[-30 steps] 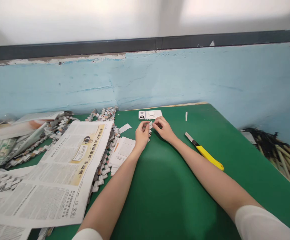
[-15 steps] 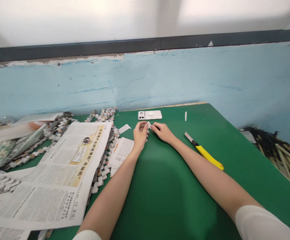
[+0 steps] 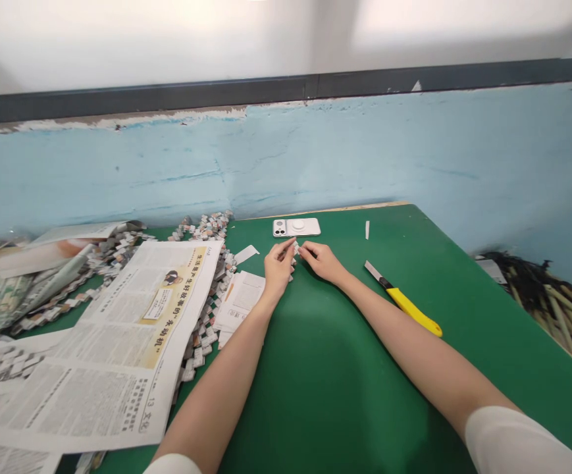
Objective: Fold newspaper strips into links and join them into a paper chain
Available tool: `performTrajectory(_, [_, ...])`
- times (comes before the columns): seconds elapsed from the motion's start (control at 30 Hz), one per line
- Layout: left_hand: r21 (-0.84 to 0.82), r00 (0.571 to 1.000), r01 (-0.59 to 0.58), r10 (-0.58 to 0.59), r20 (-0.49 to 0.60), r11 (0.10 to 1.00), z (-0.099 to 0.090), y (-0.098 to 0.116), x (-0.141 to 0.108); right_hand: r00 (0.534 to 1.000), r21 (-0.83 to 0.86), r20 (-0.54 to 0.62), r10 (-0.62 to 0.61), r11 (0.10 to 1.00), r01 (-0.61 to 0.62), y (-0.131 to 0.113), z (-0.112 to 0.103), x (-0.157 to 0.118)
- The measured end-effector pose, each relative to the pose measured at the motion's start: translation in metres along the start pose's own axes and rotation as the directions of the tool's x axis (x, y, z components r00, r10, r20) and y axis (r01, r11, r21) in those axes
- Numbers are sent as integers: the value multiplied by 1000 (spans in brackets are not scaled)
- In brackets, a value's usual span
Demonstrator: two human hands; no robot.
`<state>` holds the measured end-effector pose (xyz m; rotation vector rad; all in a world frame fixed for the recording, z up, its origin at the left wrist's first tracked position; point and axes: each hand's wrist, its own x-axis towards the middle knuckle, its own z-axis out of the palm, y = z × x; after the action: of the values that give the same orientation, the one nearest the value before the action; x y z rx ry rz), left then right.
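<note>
Left hand (image 3: 276,268): I pinch the small paper chain (image 3: 296,247).
Right hand (image 3: 326,261): my fingertips meet at its end; I cannot tell whether they grip.
Paper chain: between my hands, over the counter (image 3: 335,395), near the phone (image 3: 310,227).

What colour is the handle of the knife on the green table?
Yellow handle, seen best in the head view.

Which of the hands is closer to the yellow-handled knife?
Right. The right hand is to the left of the yellow-handled knife, not touching it; the left hand is farther left, beyond the right hand.
</note>
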<state>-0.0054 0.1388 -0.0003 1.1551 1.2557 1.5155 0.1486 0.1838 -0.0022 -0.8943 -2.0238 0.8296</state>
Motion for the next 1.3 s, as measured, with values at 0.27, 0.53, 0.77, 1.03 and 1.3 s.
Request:
performTrajectory(0.27, [-41,999,39,-38,12,998,0,0,1,1000,-8,-20,-4,1000,4,-1,0,1])
performTrajectory(0.53, [14,998,28,-29,62,1000,-1,-6,3,999,-22,-20,-32,999,32,1,1,0])
performTrajectory(0.77, [23,995,31,-33,89,999,0,-8,2,998,-32,-39,-47,998,46,1,1,0])
performTrajectory(1.03, [23,995,43,-45,86,999,0,-11,3,999,-13,-39,-5,1000,4,2,0,2])
performTrajectory(1.3, [-86,995,100,-99,12,991,-2,-7,4,995,269,-76,58,962,-36,3,3,1])
